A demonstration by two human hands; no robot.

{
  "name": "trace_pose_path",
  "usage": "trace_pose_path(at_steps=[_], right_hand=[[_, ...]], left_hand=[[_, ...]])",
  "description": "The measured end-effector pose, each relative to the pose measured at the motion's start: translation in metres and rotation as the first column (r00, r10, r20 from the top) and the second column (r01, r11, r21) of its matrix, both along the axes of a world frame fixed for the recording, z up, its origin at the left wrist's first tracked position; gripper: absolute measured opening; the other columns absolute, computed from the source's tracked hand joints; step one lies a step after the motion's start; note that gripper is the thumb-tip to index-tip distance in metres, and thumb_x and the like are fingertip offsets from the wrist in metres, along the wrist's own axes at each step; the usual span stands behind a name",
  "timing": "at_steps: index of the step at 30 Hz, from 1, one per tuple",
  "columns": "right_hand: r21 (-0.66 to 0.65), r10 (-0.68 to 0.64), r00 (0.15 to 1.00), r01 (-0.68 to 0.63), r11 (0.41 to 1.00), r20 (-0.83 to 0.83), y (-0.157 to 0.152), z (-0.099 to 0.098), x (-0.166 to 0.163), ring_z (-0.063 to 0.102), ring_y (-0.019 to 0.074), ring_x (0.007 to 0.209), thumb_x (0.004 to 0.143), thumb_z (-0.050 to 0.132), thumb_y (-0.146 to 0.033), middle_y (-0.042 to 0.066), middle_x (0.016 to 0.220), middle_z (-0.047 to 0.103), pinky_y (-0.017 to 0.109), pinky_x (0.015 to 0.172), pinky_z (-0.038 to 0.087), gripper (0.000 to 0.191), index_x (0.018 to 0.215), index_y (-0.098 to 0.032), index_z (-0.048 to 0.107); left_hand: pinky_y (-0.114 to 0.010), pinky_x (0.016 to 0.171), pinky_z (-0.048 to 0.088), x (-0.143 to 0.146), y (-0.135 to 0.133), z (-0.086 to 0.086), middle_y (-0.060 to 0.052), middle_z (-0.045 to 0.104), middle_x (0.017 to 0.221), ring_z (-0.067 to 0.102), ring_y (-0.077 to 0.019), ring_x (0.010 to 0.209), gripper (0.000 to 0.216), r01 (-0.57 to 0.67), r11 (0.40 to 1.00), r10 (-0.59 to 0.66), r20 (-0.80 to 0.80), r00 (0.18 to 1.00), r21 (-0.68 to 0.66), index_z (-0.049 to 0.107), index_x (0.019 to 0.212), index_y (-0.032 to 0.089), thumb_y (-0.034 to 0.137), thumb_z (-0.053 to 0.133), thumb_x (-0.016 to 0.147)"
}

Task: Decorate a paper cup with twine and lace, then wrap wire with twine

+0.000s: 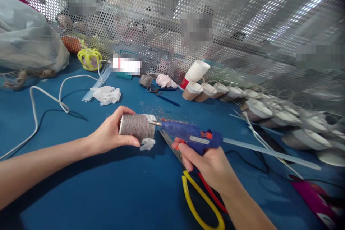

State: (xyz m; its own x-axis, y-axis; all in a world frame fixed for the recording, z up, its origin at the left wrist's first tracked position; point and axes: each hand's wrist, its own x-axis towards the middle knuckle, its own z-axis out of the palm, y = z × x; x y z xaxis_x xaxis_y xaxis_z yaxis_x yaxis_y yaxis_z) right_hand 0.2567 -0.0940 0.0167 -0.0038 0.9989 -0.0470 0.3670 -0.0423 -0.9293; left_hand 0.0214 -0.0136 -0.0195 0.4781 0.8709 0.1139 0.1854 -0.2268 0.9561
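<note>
My left hand (114,129) grips a small paper cup (136,126) wound with grey-brown string, tipped on its side. White scraps of thin fabric or lace (148,144) stick out at its right end. In my right hand (206,163) is a blue hot glue gun (188,134), my fingers wrapped around its handle near the orange trigger. Its metal nozzle meets or almost meets the cup's right end. A long clear glue stick (272,154) juts from the gun's back. Beneath the gun lie scissors (201,197) with yellow and red handles, partly hidden by my right hand.
Several string-wrapped cups (192,91) line the right side, beside stacked white paper cups (198,70). White crumpled fabric (107,95), clear glue sticks (94,90), a yarn ball (146,80) and small snips (153,90) lie farther back. A white cable (33,104) loops at left; perforated metal panel (151,14) stands behind.
</note>
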Motion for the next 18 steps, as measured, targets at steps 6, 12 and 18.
trace_pose_path(at_steps=[6,12,18], right_hand=[[-0.038,0.06,0.997,-0.058,0.998,0.048,-0.0009,0.0031,0.0013,0.044,0.0099,0.04,0.077,0.057,-0.042,-0.005,0.04,0.044,0.027,0.048,0.041,0.028,0.079,-0.015,0.062],[-0.017,0.005,1.0,-0.005,1.0,-0.002,0.0008,0.0026,-0.0001,0.042,0.0093,0.038,0.077,0.057,-0.044,-0.005,0.038,0.044,0.026,0.045,0.039,0.029,0.077,-0.015,0.061],[-0.037,0.04,0.996,-0.043,0.998,-0.081,0.0006,0.0063,0.0001,0.04,0.0086,0.036,0.076,0.059,-0.042,-0.006,0.038,0.044,0.024,0.041,0.035,0.025,0.075,-0.016,0.059]], left_hand=[[-0.021,0.052,0.037,0.0011,0.0019,-0.0005,0.002,0.05,0.075,0.046,-0.0111,0.061,0.061,0.003,0.997,0.005,0.097,0.995,-0.082,0.04,0.097,0.018,0.05,0.072,0.056],[-0.023,0.054,0.039,0.0002,0.0008,-0.0004,0.001,0.052,0.075,0.049,-0.0129,0.062,0.062,0.036,0.997,-0.031,0.073,0.997,-0.069,0.041,0.098,0.019,0.046,0.075,0.054],[-0.022,0.05,0.04,-0.0003,0.0059,-0.0013,0.001,0.051,0.078,0.048,-0.0098,0.059,0.058,-0.034,0.995,0.044,0.109,0.993,-0.089,0.04,0.097,0.018,0.047,0.072,0.058]])
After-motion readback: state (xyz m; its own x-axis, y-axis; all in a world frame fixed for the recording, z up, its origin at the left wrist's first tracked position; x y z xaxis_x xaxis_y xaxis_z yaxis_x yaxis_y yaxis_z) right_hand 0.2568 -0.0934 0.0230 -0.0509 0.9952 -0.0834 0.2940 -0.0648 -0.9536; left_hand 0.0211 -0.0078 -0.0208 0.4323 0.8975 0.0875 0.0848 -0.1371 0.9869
